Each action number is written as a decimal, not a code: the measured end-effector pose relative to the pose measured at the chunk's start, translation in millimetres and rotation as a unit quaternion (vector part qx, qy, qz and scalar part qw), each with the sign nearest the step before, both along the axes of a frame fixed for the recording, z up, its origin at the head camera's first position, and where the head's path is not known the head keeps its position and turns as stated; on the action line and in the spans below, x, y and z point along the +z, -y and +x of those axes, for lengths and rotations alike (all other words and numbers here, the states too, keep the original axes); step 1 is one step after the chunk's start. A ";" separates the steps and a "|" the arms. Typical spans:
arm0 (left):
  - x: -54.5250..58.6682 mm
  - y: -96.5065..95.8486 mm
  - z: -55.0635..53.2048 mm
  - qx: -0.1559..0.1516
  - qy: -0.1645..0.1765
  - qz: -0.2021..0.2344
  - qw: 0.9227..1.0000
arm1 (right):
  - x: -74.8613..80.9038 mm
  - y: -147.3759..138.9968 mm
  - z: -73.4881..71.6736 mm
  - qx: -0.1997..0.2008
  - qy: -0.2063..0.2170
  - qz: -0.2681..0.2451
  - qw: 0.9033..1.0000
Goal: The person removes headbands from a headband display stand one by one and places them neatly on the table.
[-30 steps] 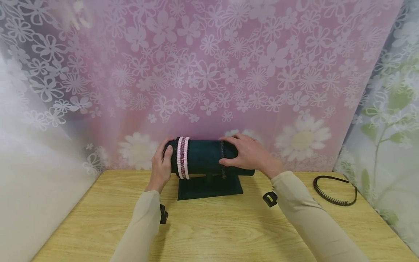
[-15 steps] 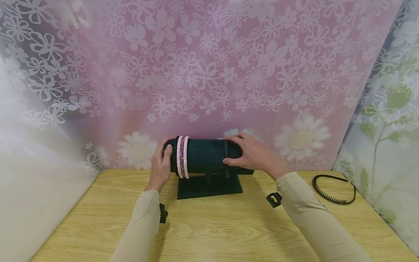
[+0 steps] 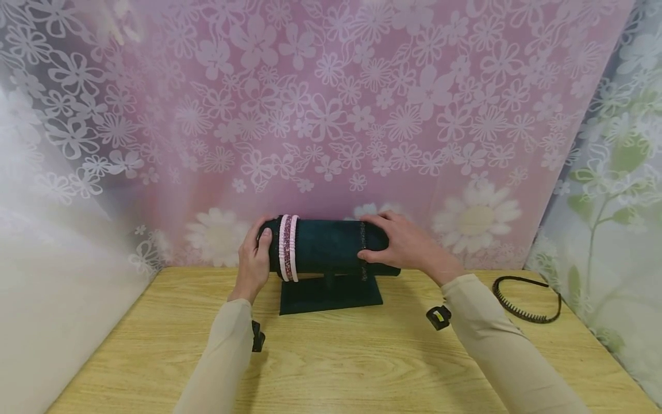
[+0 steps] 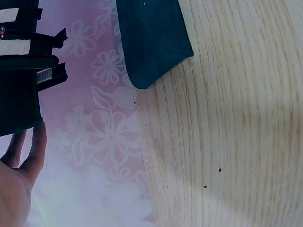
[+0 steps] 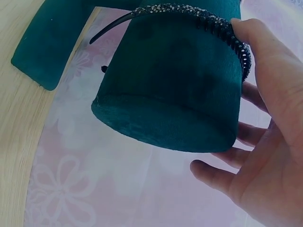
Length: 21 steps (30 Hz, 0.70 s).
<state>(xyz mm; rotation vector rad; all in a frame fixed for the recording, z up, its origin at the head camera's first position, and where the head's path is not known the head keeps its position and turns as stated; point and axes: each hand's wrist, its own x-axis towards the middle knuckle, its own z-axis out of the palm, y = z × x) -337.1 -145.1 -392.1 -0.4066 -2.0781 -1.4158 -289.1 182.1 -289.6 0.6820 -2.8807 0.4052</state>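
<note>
A dark green velvet roll stand [image 3: 328, 247] stands on the table. My left hand [image 3: 253, 264] grips its left end, thumb in front and fingers behind. Beside that hand, headbands circle the roll: pink ones with a glittery purple band [image 3: 288, 250] between them and black ones at the edge. My right hand [image 3: 408, 247] pinches a black glitter headband [image 5: 165, 8] that arches over the roll toward its right end. In the right wrist view, the thumb presses on its toothed upper side; the other fingers spread behind the roll. The left wrist view shows headband tips jutting past the roll [image 4: 16, 104].
A black toothed headband [image 3: 527, 316] lies on the wooden table [image 3: 331, 368] at the right. The stand's flat base [image 3: 331, 296] sits under the roll. A pink flowered curtain [image 3: 331, 115] hangs close behind, with pale flowered sheets at both sides.
My right hand has slid the black glitter headband a little to the right along the roll. The left hand and the stand have stayed almost in place.
</note>
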 end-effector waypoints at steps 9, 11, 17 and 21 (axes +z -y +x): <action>0.3 -0.2 0.0 0.009 0.011 -0.004 1.000 | -1.4 -6.2 3.3 -0.003 -0.012 -0.003 1.000; 0.0 -0.1 0.0 0.008 0.011 -0.004 1.000 | -2.2 -7.7 3.2 -0.005 -0.013 0.000 1.000; 0.2 -0.4 0.7 0.005 0.009 -0.001 1.000 | -4.3 -12.4 3.0 -0.010 -0.013 -0.005 1.000; 0.1 -0.1 0.4 0.004 0.008 0.001 1.000 | -4.4 -14.6 4.0 -0.006 -0.012 -0.014 1.000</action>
